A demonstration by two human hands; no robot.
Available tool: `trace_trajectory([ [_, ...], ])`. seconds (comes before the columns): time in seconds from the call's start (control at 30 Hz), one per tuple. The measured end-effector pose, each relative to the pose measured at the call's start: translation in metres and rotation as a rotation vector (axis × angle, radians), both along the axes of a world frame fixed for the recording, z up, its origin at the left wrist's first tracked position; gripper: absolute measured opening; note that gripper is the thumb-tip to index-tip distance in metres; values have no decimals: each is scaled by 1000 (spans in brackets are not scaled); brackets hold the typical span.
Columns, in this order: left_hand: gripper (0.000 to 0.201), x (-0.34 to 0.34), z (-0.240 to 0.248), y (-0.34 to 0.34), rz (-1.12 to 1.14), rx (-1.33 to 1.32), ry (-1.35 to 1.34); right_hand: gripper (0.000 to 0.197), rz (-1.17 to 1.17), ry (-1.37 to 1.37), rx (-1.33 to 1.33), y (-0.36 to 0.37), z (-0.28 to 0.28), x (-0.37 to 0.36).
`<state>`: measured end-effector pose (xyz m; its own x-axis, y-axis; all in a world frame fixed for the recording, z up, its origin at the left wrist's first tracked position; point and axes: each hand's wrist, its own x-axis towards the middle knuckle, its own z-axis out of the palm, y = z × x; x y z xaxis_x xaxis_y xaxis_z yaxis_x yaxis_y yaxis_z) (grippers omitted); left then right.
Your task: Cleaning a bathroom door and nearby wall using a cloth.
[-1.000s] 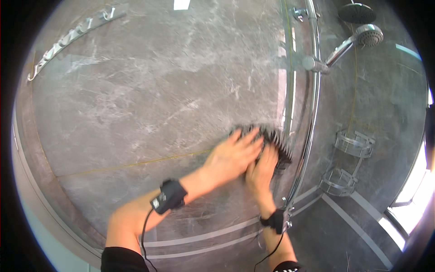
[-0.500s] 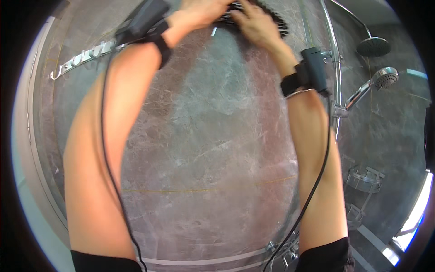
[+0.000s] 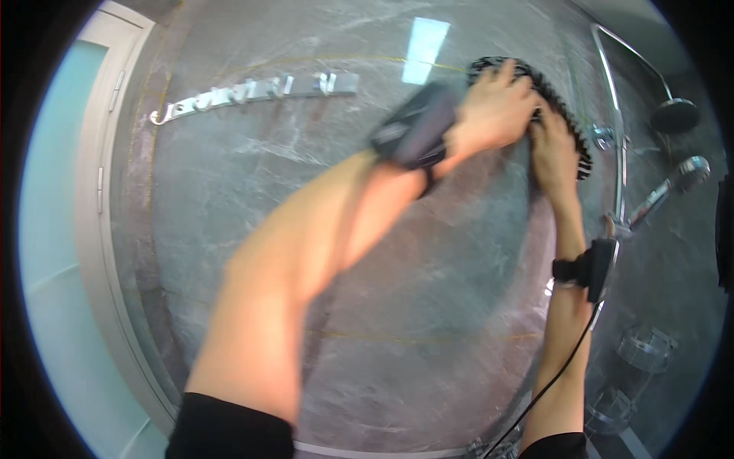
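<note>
A black-and-white striped, shaggy-edged pad (image 3: 564, 109) lies against the grey marbled wall at upper right. My left hand (image 3: 497, 111) rests on its left part, fingers spread over it; motion blurs the hand slightly. Close beside it, my right hand (image 3: 554, 153) lies on the lower right part, fingers stretched upward. Both hands cover the middle of the pad. A black device (image 3: 417, 126) is strapped on my left wrist, and a second black device (image 3: 598, 269) sits on my right forearm with a cable running down.
Right of the pad stands a chrome shower riser (image 3: 621, 153) with an overhead shower (image 3: 675, 115) and a hand shower (image 3: 690, 173). A metal hook rail (image 3: 264, 89) is fixed at upper left. Wire shelves (image 3: 646, 348) hang at lower right. A frosted glass door (image 3: 61, 229) stands far left.
Both hands and the pad have moved right along the wall, closer to the shower riser. The view has shifted too, showing more of the hook rail and the door.
</note>
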<state>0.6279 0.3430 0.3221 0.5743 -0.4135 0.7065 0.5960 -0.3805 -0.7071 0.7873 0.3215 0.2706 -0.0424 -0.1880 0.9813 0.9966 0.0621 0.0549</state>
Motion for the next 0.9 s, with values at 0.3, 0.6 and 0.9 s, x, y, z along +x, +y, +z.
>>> trace_trajectory([
  [0.3,40,-67,118,-7,306,-67,-95,49,44,-19,-4,23,134,-57],
  [0.6,34,-313,156,34,164,-198,37,56,433,-540,-404,36,185,-245],
  [0.9,45,-489,128,59,356,-142,-247,62,200,-602,-570,50,176,-439],
])
